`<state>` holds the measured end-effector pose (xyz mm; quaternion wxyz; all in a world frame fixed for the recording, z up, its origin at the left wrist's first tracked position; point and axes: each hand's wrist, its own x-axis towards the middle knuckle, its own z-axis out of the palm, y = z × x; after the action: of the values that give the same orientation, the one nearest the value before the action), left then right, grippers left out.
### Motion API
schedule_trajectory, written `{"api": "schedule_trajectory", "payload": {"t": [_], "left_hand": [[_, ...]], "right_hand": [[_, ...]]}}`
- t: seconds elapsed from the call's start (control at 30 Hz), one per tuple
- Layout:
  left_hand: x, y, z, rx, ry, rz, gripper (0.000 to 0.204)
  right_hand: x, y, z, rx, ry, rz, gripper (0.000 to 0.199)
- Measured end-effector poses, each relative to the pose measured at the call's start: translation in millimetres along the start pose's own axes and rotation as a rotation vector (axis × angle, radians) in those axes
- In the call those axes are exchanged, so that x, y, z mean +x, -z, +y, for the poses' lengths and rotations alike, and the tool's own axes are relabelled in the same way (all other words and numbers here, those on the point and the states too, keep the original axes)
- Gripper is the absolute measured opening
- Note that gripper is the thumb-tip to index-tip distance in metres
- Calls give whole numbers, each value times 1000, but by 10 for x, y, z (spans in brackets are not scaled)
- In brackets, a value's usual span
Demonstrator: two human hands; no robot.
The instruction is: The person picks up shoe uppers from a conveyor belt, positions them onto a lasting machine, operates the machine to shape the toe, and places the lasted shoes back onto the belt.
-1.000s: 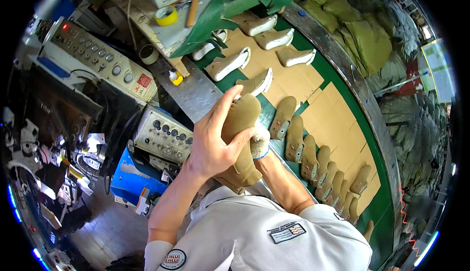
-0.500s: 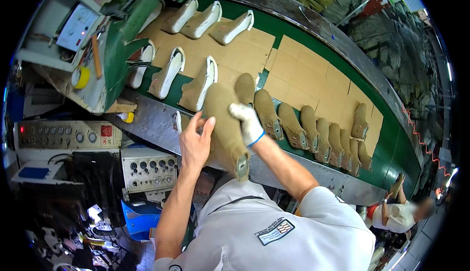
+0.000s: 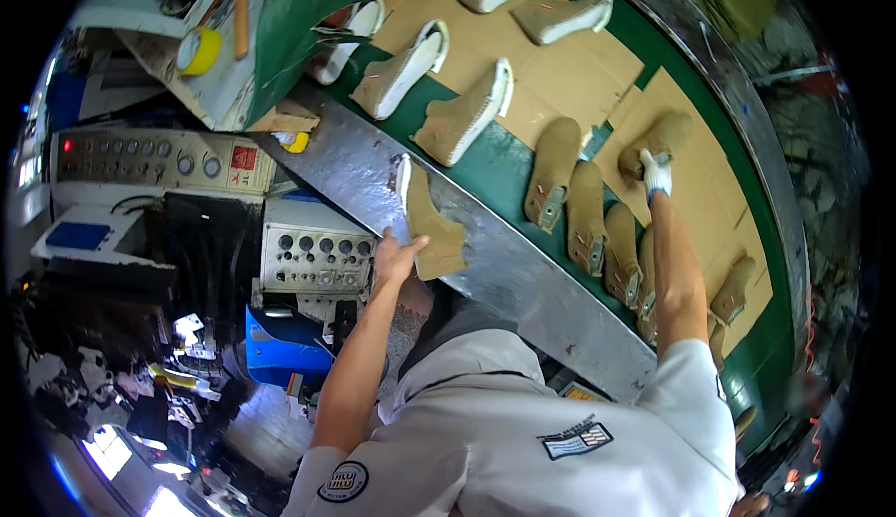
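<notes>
— What is held by the left hand [image 3: 397, 258]?
— A tan boot [image 3: 431, 223] with a white sole is gripped at its shaft, fingers closed, on the metal counter [image 3: 523, 279] edge.
— And the right hand [image 3: 656, 174]?
— Gloved in white, it is closed on another tan boot [image 3: 661, 139], laid on cardboard [image 3: 579, 69] beside a row of boots [image 3: 597, 228].

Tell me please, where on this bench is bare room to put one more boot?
Free: the cardboard between the white-soled boots and the right hand, and the metal ledge right of the left hand, which holds a boot. Crowded: the tan row beside the right forearm.
</notes>
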<state>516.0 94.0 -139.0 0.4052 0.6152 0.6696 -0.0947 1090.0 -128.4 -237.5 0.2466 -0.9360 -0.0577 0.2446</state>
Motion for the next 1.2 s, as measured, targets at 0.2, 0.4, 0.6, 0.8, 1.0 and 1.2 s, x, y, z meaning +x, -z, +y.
{"api": "schedule_trajectory", "payload": {"t": [0.2,0.4,0.6,0.8,1.0,1.2], "left_hand": [[507,-384,-85,-279,-94,-69,96],[291,-344,-29,-334,-143,-8,70],[-776,136,58,-64,-297,283,81],[-1319,1828,-163,-833,-486,516,66],[-1591,2995,-915,-559,-339,432,29],[-2097,3237,-1771,-536,-350,662,29]], "right_hand": [[-1056,-410,-672,-287,601,690,65],[-3213,-1791,-1708,246,373,-635,90],[-3968,-1889,-2122,570,520,-767,71],[-4845,-1289,-2766,600,574,-1236,64],[-5941,-1239,-3072,420,617,-1492,55],[-6643,-1494,-3209,460,545,-1660,64]]}}
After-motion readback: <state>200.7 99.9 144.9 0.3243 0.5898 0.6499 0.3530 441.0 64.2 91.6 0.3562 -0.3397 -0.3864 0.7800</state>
